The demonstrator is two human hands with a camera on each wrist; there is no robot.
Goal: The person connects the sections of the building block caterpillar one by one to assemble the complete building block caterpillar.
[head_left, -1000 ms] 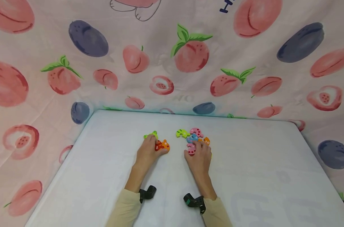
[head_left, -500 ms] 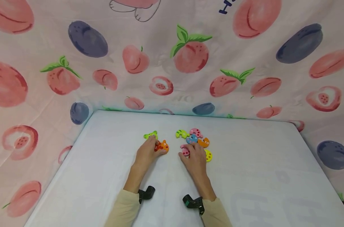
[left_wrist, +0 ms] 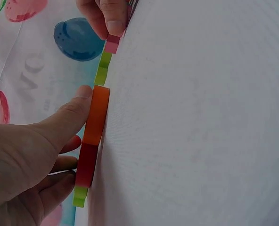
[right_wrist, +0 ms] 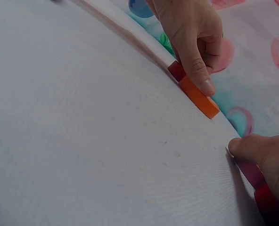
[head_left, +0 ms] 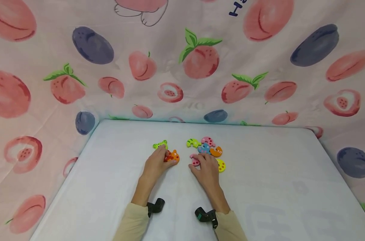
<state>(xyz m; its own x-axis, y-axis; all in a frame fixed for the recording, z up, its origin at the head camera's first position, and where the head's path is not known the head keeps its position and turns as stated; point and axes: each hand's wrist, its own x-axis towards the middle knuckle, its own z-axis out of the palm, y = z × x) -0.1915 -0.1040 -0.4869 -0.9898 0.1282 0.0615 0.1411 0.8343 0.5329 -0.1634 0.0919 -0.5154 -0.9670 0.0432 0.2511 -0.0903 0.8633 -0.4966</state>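
Fruit-printed cloth [head_left: 153, 36] hangs beyond both hands, meeting the far edge of a white tabletop [head_left: 275, 187]. On it, the left hand [head_left: 154, 164] grips a touching orange piece [left_wrist: 97, 115] and red piece [left_wrist: 87, 165], a green piece [head_left: 160, 145] just beyond; the right hand [head_left: 207, 170] pinches a pink piece [head_left: 195, 161], a yellow piece [head_left: 221, 165] just right of it.

In the head view, a pale pink cloth [head_left: 161, 36] printed with fruit hangs behind the white table [head_left: 275, 174]. On it, a leafy peach [head_left: 201, 62] shows between 12 and 1 o'clock, a dark plum [head_left: 93, 45] at 10, a halved peach [head_left: 342, 102] at 3, cartoon feet [head_left: 153, 17] at 11, lettering [head_left: 236, 9] at 1.
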